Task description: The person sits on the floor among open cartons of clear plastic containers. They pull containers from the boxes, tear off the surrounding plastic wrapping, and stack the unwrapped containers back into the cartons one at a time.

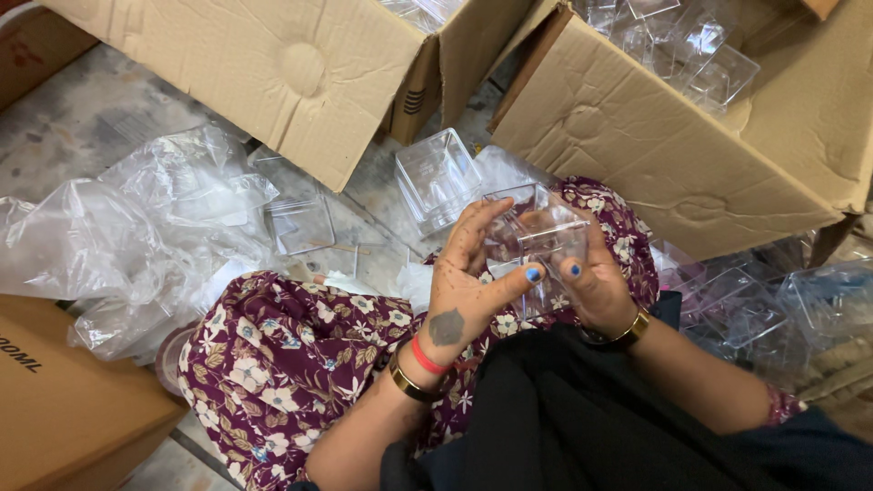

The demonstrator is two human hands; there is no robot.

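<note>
Left hand [462, 289] upright over lap, fingers curled round clear box [536, 238], thumb pressing its near face. Right hand [596, 284] cupped, gripping box's right side. Carton [655, 136] just beyond.

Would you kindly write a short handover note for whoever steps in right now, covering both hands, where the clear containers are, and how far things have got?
Left hand: closed around the near side of a clear plastic container, thumb across its front.
Right hand: grips the same container from the other side; it is held over the lap, between both hands.
Another clear square container lies on the floor just beyond the hands.
The open cardboard box at upper right holds many more clear containers.
Crumpled plastic wrapping lies on the floor to the left.
Done: one container is in hand. Left: the many pieces in the box and on the floor; how many are finished cannot be told.
</note>
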